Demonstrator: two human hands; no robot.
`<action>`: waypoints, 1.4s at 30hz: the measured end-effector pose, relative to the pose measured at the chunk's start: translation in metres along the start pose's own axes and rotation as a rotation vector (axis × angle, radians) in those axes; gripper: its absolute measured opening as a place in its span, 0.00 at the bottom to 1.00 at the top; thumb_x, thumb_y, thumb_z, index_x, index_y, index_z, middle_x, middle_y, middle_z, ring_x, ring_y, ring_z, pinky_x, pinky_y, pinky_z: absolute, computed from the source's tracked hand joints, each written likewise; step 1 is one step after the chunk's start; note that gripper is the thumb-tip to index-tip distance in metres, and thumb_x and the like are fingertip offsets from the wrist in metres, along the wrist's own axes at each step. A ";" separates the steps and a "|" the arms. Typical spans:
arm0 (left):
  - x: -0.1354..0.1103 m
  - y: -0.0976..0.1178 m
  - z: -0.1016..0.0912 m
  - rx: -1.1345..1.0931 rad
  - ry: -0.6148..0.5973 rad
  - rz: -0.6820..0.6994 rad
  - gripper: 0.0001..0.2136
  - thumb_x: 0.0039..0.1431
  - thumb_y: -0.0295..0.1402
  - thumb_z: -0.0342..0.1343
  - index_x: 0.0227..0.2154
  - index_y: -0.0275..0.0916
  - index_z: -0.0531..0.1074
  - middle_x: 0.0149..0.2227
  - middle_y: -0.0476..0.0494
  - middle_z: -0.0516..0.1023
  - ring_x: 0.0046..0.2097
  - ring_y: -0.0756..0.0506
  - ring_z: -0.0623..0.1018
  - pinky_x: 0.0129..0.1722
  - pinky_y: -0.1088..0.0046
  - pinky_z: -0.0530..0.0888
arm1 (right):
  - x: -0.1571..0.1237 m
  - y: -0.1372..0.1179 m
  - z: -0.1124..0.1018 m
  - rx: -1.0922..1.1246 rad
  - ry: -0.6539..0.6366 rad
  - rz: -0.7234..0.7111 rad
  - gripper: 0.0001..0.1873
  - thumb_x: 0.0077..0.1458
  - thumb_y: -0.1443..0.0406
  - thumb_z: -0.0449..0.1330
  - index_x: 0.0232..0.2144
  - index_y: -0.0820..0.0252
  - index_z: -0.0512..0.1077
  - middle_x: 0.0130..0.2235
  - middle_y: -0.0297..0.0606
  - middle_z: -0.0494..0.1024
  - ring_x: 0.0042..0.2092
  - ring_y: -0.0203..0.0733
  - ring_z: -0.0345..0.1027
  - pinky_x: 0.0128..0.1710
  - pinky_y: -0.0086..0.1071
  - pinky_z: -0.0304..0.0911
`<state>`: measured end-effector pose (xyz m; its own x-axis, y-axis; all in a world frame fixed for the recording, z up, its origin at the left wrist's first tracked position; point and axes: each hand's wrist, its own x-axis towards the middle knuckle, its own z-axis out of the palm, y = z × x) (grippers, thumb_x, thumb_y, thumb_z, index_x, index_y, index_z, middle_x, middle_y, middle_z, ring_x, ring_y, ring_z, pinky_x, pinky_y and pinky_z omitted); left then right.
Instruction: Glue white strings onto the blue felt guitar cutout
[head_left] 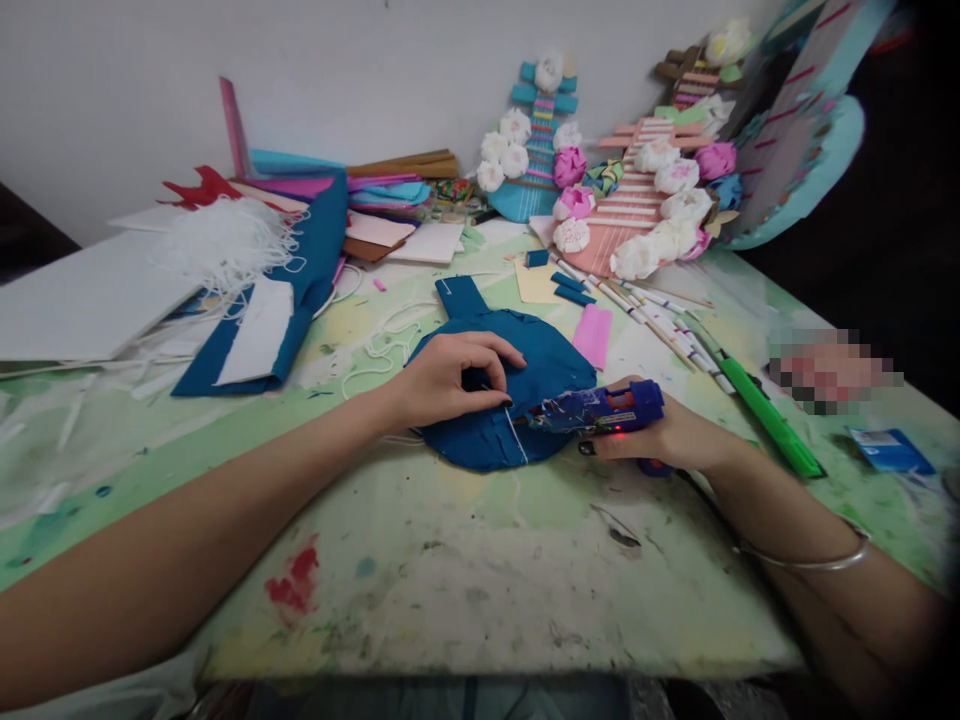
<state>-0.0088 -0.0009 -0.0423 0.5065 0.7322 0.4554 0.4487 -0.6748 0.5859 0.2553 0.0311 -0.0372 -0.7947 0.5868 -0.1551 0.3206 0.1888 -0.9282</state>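
Observation:
A dark blue covered disc (pixel 555 350) with a short neck lies flat on the table in front of me. My left hand (pixel 457 375) rests on its left side, thumb and a curled finger together at the end of a white string (pixel 516 435). That string runs down across the disc's lower part and past its edge. My right hand (pixel 675 435) is wrapped round a blue hot glue gun (pixel 600 408), which has a small red light lit. The gun's nozzle points left, close to the string and my left fingertips; whether it touches the disc I cannot tell.
Blue cloth-like sheet (pixel 315 240), white string bundle (pixel 225 240) and white boards (pixel 90 290) lie left. Flower-decorated instrument models (pixel 536 150) stand behind. Striped sticks (pixel 637 310), a pink piece (pixel 592 335) and a green cutter-like tool (pixel 772 415) lie right.

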 end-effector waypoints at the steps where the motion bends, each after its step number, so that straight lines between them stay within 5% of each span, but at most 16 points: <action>1: 0.000 0.000 0.000 0.001 0.002 -0.001 0.02 0.52 0.26 0.59 0.26 0.37 0.74 0.44 0.40 0.78 0.45 0.45 0.77 0.45 0.68 0.73 | 0.000 0.000 0.000 0.005 0.001 -0.009 0.07 0.43 0.64 0.66 0.24 0.61 0.73 0.21 0.28 0.66 0.22 0.32 0.55 0.22 0.28 0.54; 18: -0.001 -0.004 -0.001 0.127 -0.003 -0.003 0.03 0.57 0.26 0.56 0.28 0.36 0.69 0.50 0.38 0.72 0.51 0.44 0.72 0.51 0.63 0.69 | 0.000 0.001 0.003 0.118 0.067 -0.032 0.15 0.42 0.64 0.69 0.36 0.60 0.78 0.30 0.33 0.79 0.29 0.37 0.69 0.30 0.30 0.66; 42: -0.003 -0.008 -0.004 0.168 -0.075 -0.018 0.05 0.62 0.30 0.50 0.30 0.38 0.63 0.53 0.36 0.67 0.55 0.42 0.66 0.54 0.59 0.65 | 0.007 -0.005 0.013 0.041 0.184 -0.083 0.22 0.46 0.61 0.67 0.46 0.57 0.76 0.41 0.37 0.81 0.46 0.48 0.73 0.47 0.39 0.68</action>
<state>-0.0165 0.0024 -0.0454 0.5478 0.7395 0.3912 0.5719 -0.6723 0.4700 0.2418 0.0240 -0.0374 -0.7091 0.7049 -0.0166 0.2332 0.2123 -0.9490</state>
